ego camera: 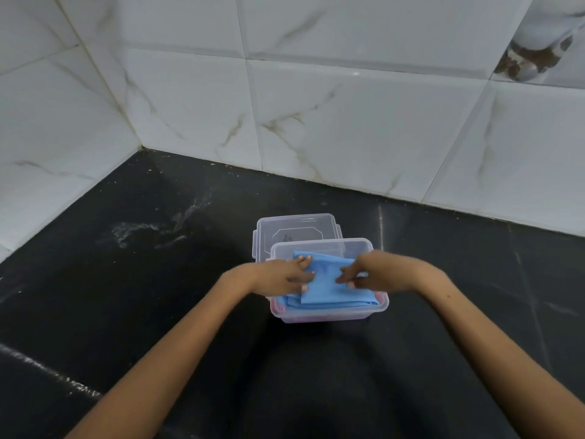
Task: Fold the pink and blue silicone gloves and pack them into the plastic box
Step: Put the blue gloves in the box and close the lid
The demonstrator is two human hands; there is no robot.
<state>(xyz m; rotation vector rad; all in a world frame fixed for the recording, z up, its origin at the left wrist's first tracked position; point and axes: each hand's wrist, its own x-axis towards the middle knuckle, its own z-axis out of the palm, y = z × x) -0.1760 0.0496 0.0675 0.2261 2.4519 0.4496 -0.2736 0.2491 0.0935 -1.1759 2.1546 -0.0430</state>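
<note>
My left hand (286, 277) and right hand (364, 272) pressed the folded blue gloves (329, 288) down into the plastic box (329, 313), fingers lying fairly straight on top. Pink gloves (281, 308) showed beneath. The lid (297, 226) lay at twelve o'clock on the black bench (158, 280).

Folded blue glove (329, 288) fills clear box (329, 314), seemingly over pink.
</note>
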